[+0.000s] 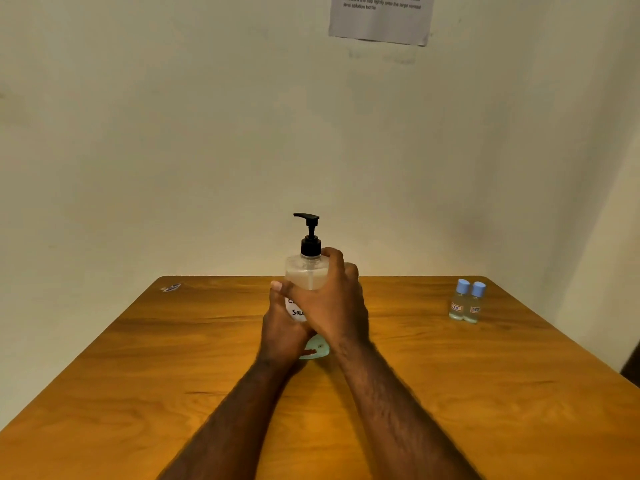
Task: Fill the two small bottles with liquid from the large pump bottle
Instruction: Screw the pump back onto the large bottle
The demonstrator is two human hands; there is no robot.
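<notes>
1. Both of your hands are on the large pump bottle [306, 271]. Your left hand [284, 327] is wrapped low round its body, and your right hand [334, 303] is curled round the upper body and shoulder, just under the black collar. Neither hand touches the pump head [308, 218].
2. That bottle is at mid-bench, straight ahead of you, with its long axis upright. Its base seems to rest on the bench [450, 393], though your wrists hide part of it. The spout points to your left.
3. The two small bottles [459, 301] [475, 304] stand upright, side by side and touching or nearly so. They are near the far right corner of the bench, well apart from the pump bottle. Each has its blue cap on. How much liquid they hold cannot be told from here.
4. The coming move turns on one relation. The small bottles lie to your right and a little beyond your hands, while the spout faces the opposite way. Your right hand is clearly the nearer one to them.
5. Filling looks not yet begun. A fair plan is to keep your left hand on the pump bottle, free your right to fetch one small bottle, uncap it, and bring its mouth under the spout.
6. Mind the narrow necks: a spout that is off-centre would likely put liquid on the bench.
</notes>
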